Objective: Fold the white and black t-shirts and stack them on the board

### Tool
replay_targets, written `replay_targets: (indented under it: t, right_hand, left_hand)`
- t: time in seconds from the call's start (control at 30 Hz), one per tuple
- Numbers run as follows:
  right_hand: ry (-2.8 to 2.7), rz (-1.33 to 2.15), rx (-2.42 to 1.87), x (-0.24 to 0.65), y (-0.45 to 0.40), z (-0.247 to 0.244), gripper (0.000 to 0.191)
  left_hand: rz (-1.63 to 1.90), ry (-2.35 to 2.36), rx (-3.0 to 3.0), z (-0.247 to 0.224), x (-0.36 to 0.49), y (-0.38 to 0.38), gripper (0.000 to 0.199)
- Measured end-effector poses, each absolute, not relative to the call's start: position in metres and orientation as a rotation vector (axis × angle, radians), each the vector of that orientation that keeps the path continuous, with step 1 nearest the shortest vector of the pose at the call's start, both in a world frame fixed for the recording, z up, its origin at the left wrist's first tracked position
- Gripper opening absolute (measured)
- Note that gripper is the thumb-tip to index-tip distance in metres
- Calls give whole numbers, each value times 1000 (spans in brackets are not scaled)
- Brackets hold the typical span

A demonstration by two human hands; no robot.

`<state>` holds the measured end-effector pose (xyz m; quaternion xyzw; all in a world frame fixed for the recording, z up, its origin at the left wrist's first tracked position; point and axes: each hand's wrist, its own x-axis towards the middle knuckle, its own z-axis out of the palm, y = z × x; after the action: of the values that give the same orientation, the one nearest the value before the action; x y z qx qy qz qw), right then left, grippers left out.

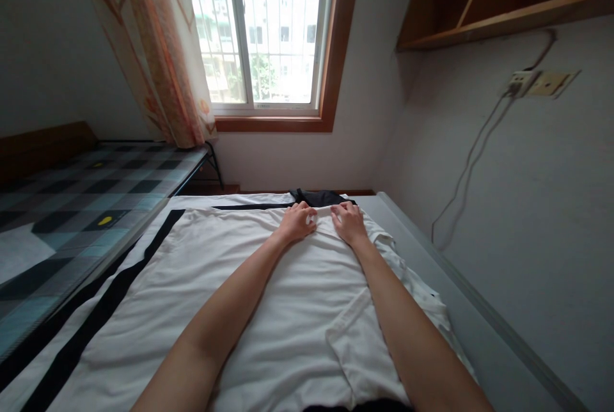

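A white shirt [230, 284] with a black band down its left side lies spread in front of me, lightly wrinkled. At its far edge my left hand [298, 220] is closed, fingers bent and thumb near them, with the cloth pinched there. Just to the right, my right hand [348, 221] also pinches that edge, its fingers curled over the fabric. Beyond both hands lies a dark grey cloth [321, 197]. A folded white flap [357, 335], perhaps a sleeve, rests beside my right forearm. More white cloth lies underneath and along the right side.
On the left stands a bed with a checked mattress [144, 172] and a white sheet [22, 252]. Ahead are a window [278, 34] and a patterned curtain [158, 47]. A wooden shelf [508, 22] and a socket with a hanging cord [520, 84] are on the right wall.
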<state>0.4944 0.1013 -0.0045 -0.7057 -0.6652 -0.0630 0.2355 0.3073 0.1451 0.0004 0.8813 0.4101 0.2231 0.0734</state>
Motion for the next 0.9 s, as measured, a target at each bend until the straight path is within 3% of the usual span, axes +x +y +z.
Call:
replay_targets:
  t: [0.53,0.9]
  right_hand:
    - [-1822,-129,-2101,493,96,-1,35]
    - [-1806,-87,-2076,496,99,-4,35]
  left_hand:
    - [647,1348,2510,5,300,149,33]
    - [910,1277,2659,0,304,147,22]
